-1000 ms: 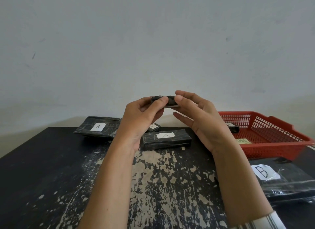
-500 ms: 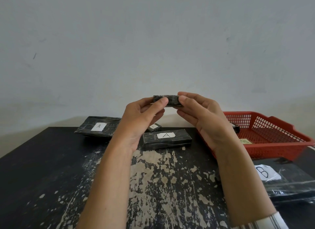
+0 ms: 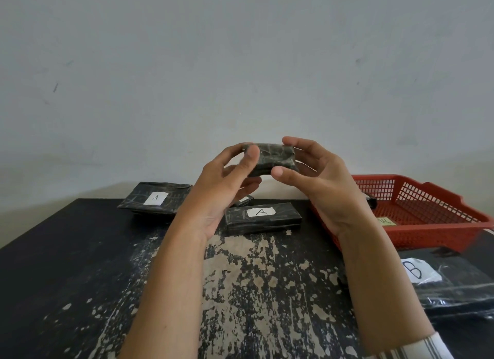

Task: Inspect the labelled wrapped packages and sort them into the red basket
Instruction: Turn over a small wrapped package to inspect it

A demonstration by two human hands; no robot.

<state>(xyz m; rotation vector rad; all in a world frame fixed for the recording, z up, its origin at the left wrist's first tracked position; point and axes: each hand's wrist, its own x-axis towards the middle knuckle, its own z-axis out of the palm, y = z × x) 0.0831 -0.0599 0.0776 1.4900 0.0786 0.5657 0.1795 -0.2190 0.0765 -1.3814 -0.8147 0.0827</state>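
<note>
Small black wrapped pkg [image 3: 272, 159] is up in the air over the far-middle of the table, held between both hands, left of the red basket [image 3: 433, 235] and not in it. The face toward the camera shows crinkled black wrap only, no label to read. L hand [image 3: 224, 176] pinches its left end: thumb across the near face, fingers curled behind. R hand [image 3: 315, 176] pinches the right end: thumb tip at the lower near edge, index over the top corner, other fingers curled behind. Striped sleeve cuff [image 3: 417, 350] on the R forearm at the bottom edge.

Table [image 3: 80, 278] is black w/ paint worn off in pale patches. On it:
- Long block pkg [image 3: 283, 219] below the hands, white label on top w/ handwritten "A".
- Flat square pkg [image 3: 139, 200] further back-left, white label also "A".
- Tiny pkg [image 3: 246, 200] between those two, mostly hidden behind L hand. A bit of white label shows; letter can't be read.
- Big flat pkg [image 3: 459, 291] at near right, in shiny black plastic, crumpled white label reading "B".

Red basket is a mesh plastic tray on the right side of the table, partly behind the R wrist. Inside, a black pkg end [image 3: 372, 202] peeks out beside the wrist, label not visible. Yellowish note [image 3: 385, 221] lies on the basket floor w/ dark writing, too small to read. Plain pale wall [image 3: 240, 64] behind.
</note>
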